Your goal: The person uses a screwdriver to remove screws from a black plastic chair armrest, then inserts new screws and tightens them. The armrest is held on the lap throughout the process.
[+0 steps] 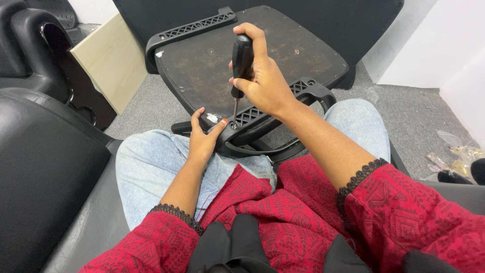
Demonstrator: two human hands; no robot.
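- Right hand wraps its grip around the black-handled screwdriver; tip hidden in the black plastic armrest bracket.
- Left hand, grip loosely spread, steadies the upturned dusty seat base at its near edge; far edge cut off.

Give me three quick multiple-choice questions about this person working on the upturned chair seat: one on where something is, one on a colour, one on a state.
1. Where does the screwdriver tip rest?
A. on the near armrest bracket
B. on the grey carpet
C. on the wooden board

2. What colour are the sleeves?
A. blue
B. red with black lace cuffs
C. white

3. What is the left hand doing?
A. hanging free in the air
B. holding a second tool
C. pressed open against the bracket's end

Answers:
1 A, the shaft meets a hole in the bracket.
2 B, both sleeves show a red pattern.
3 C, its fingers lie on the bracket while the right hand grips the handle.
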